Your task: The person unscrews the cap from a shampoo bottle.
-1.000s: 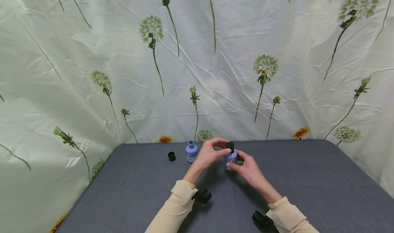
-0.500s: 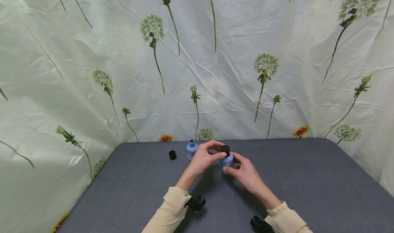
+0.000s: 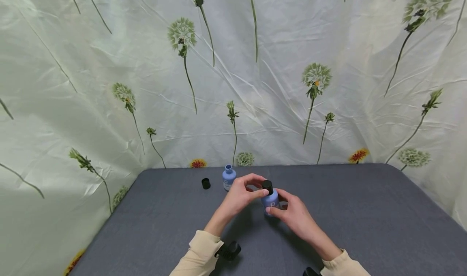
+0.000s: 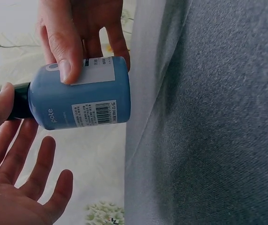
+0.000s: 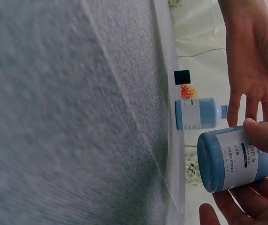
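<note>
My right hand (image 3: 297, 215) grips a small blue bottle (image 4: 77, 93) round its body, thumb across the label. With thumb and fingers, my left hand (image 3: 238, 195) pinches the black cap (image 3: 267, 187) at the bottle's top; its other fingers spread loosely in the left wrist view. The bottle tilts slightly, and its base shows above the table in the right wrist view. Behind my left hand a second blue bottle (image 3: 228, 177) stands upright with its neck uncovered. A loose black cap (image 3: 206, 183) sits on the table to the left of that bottle.
A dark grey cloth covers the table (image 3: 164, 223). Its far edge meets a pale curtain (image 3: 277, 85) printed with dandelions and other flowers. A black wrist camera (image 3: 228, 251) is strapped at my left cuff.
Both hands have brought the held bottle a little nearer to me, still gripping its body and cap. The second bottle and loose cap stay in place on the table.
</note>
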The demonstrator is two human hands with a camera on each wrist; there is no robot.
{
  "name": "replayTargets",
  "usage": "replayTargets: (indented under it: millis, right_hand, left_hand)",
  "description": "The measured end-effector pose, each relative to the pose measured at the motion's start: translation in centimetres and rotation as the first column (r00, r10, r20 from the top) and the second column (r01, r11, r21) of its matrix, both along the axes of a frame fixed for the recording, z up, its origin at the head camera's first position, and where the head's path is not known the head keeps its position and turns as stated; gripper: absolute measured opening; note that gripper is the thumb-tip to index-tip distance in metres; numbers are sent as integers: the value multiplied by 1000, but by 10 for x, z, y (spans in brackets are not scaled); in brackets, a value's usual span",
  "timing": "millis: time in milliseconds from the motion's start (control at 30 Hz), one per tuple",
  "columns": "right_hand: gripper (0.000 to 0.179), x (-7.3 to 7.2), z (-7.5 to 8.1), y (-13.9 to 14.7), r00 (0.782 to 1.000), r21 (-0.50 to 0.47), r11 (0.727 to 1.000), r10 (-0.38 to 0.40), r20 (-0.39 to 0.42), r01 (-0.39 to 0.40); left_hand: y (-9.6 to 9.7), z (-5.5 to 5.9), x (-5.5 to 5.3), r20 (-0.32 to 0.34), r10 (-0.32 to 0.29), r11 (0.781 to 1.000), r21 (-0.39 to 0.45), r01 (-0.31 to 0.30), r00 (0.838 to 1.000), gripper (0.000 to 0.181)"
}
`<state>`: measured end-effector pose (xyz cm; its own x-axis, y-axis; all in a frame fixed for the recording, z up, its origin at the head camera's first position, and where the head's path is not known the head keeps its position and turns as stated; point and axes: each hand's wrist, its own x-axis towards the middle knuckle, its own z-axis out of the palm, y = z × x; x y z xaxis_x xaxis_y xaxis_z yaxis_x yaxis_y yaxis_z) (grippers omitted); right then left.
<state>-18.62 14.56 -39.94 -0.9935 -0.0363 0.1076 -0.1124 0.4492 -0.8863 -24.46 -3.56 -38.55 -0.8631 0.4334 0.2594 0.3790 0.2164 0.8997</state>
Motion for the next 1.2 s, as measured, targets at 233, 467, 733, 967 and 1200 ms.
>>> replayTargets:
  millis: [233, 467, 733, 967, 1200]
  right_hand:
    - [57, 8, -2, 0, 999, -33, 999, 8, 48, -7]
    - [62, 16, -3, 1, 997, -49, 998, 40, 63, -37]
    - [64, 22, -7, 7, 993, -63, 995, 81, 85, -76]
    - [59, 19, -8, 7, 988, -112, 984, 142, 54, -136]
    - [58, 15, -7, 9, 975, -153, 963, 224, 10, -220]
  left_hand:
    - [-1, 2, 13, -6, 5, 1000, -25, -5, 1000, 22]
    - [-3, 2, 23, 0, 12, 1000, -29, -12, 1000, 23]
    - [-2, -5, 25, 5, -29, 999, -19, 29, 1000, 40]
    - [-3, 1, 25, -35, -94, 994, -65, 91, 995, 37]
    - [-2, 0, 20, -71, -155, 988, -6, 155, 985, 31]
